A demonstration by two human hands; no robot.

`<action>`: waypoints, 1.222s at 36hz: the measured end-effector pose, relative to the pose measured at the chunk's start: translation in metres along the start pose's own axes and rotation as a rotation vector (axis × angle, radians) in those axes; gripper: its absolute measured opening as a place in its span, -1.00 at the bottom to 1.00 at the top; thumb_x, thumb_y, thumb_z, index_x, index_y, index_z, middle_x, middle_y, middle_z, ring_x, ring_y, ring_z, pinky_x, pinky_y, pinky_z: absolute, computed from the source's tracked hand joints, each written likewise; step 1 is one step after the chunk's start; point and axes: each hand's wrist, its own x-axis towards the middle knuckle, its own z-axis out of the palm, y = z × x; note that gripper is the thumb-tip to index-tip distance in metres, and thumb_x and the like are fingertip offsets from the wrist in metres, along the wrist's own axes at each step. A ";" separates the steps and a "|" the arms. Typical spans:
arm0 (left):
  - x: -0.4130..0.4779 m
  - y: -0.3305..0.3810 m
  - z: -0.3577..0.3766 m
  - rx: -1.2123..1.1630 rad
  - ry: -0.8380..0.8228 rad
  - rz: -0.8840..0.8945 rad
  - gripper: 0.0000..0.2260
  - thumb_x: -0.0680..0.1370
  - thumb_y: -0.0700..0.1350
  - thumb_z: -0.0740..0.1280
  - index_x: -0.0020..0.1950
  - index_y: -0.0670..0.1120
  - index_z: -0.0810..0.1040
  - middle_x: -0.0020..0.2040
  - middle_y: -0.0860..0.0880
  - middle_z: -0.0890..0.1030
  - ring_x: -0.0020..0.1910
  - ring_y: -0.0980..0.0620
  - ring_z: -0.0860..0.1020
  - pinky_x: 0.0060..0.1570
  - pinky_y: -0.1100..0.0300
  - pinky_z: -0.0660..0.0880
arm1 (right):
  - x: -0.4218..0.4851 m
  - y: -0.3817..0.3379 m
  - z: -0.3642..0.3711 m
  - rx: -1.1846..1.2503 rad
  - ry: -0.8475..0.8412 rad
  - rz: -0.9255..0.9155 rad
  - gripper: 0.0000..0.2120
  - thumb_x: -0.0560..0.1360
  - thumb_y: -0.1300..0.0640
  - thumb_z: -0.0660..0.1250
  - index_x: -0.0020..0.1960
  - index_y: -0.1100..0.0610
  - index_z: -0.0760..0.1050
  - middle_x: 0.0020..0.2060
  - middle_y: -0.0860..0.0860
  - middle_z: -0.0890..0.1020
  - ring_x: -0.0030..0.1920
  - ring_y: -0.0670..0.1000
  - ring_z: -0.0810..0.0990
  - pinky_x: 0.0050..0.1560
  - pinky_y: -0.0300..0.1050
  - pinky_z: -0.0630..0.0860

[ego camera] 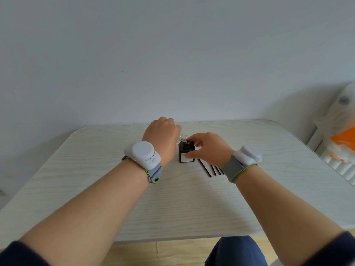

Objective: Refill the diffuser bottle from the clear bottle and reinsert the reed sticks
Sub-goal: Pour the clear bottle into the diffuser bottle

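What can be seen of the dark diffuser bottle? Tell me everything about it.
The diffuser bottle is small, square and dark, seemingly glass, with a pale label on its front face and a round open neck on top. It stands upright on the pale wood-grain table, no reeds in it. The right hand steadies it with fingertips at its top and side. The clear bottle, tilted in the left hand, has its mouth at the neck. The black reed sticks lie just right of it.

Table (96, 189) open left and front; centre blocked by diffuser bottle (186, 155), tipped clear bottle (182, 138), both hands around them; reed sticks (211, 169) just right.
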 end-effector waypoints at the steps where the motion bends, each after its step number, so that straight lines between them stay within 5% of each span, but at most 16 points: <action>1: 0.000 0.000 0.000 0.001 0.001 0.003 -0.79 0.48 -0.28 0.28 0.09 -0.12 0.54 0.05 -0.07 0.54 0.06 -0.10 0.45 -0.02 0.12 0.38 | 0.000 0.000 0.000 -0.001 0.000 -0.001 -0.56 0.37 0.00 0.48 0.23 -0.01 0.54 0.03 -0.07 0.63 0.06 -0.06 0.56 0.08 -0.14 0.50; 44: 0.004 0.007 -0.010 0.093 -0.004 0.078 -0.78 0.46 -0.32 0.22 0.03 -0.10 0.52 0.06 -0.07 0.50 0.08 -0.09 0.42 -0.07 0.16 0.24 | 0.001 0.000 0.000 -0.007 -0.003 -0.005 -0.55 0.37 0.01 0.48 0.24 0.01 0.53 -0.05 -0.11 0.57 0.08 -0.05 0.56 0.02 -0.21 0.45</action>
